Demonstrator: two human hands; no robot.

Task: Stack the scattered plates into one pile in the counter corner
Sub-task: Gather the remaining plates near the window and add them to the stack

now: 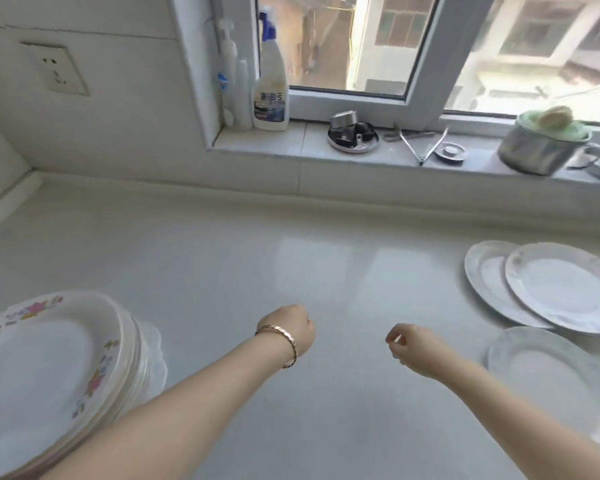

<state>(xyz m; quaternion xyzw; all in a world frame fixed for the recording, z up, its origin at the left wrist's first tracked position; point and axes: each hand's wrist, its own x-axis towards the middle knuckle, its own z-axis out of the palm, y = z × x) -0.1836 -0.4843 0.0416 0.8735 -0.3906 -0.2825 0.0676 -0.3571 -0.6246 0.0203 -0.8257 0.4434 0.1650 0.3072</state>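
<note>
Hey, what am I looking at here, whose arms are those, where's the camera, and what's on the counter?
There is no machine here. A person wears a wide-angle camera on the head, so you look down along their two bare arms. The left hand, bracelet at the wrist, and the right hand hover over a pale counter, fingers curled, holding nothing. At the left stands a pile of plates, a flowered one on top. At the right lie three loose plates: an overlapping pair and a nearer plate. A spray bottle and a metal pot sit on the windowsill.
</note>
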